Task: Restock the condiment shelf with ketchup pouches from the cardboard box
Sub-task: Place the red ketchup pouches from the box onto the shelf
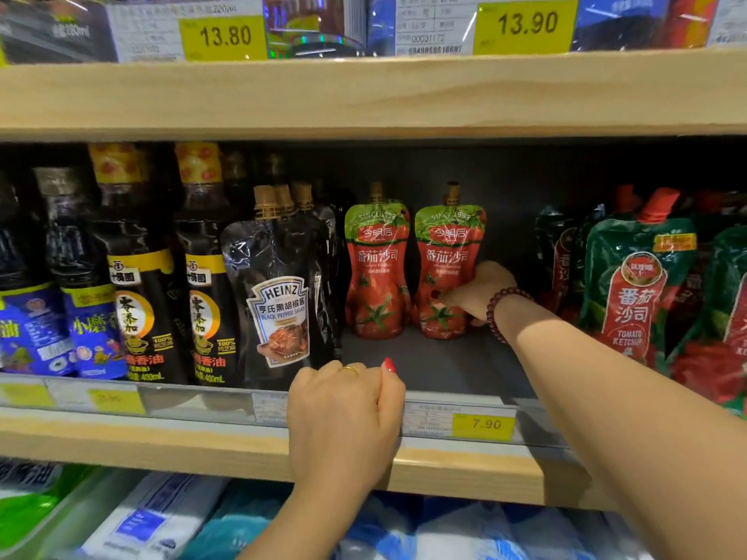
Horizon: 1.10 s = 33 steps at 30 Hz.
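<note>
Two red ketchup pouches with green tops stand upright side by side at the back of the grey shelf (436, 369). The left pouch (376, 260) stands free. My right hand (481, 293) reaches deep into the shelf and grips the right pouch (446, 256) by its right edge, thumb on its front. My left hand (347, 422) rests on the shelf's front edge, fingers curled over the price rail, holding no pouch. The cardboard box is out of view.
Black Heinz pepper sauce pouches (279, 297) and dark oil bottles (137, 268) fill the shelf's left part. Green and red ketchup pouches (634, 284) crowd the right. A 7.90 price tag (483, 423) sits on the rail. Wooden shelves run above and below.
</note>
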Motion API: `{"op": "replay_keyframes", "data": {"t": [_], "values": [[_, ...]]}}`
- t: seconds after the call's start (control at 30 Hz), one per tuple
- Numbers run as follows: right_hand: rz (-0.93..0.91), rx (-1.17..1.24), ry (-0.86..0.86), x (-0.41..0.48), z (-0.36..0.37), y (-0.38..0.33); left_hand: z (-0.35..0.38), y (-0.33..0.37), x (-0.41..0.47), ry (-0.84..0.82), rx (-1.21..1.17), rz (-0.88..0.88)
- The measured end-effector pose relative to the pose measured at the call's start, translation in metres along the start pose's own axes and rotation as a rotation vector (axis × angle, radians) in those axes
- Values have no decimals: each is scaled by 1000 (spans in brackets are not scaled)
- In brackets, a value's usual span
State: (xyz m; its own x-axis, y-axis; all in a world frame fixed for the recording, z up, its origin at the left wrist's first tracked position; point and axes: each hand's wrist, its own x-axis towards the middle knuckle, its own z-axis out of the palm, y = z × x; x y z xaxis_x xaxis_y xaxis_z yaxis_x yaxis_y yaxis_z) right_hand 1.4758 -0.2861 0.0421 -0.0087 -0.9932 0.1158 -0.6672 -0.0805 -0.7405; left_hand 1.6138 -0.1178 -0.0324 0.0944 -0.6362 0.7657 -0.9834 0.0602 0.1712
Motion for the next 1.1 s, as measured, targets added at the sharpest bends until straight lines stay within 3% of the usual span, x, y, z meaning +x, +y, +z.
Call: {"op": "replay_keyframes", "data": {"t": [0.1,0.23,0.43,0.53,0.67,0.83,0.97,1.1], "values": [[3,-52,59,-18,-16,5,0,1,-1,0,9,14],[-131,-144,90,-66,-38,11,-5,3,-2,-57,44,20],[-231,203,-74,-163,-44,24,-20,2,4,-239,-25,-66],[-166,425,-209,-208,-36,30,-39,6,-9,-197,-147,-49],[-141,523,-313,-257,-16,50,-65,7,-56,-155,-375,-36],[-73,441,-475,-301,36,106,-69,-13,-161,-406,-318,-76],[20,368,-611,-325,87,167,-61,-32,-236,-643,-239,-286],[20,118,-710,-350,127,227,-52,-34,-275,-705,-134,-373]]}}
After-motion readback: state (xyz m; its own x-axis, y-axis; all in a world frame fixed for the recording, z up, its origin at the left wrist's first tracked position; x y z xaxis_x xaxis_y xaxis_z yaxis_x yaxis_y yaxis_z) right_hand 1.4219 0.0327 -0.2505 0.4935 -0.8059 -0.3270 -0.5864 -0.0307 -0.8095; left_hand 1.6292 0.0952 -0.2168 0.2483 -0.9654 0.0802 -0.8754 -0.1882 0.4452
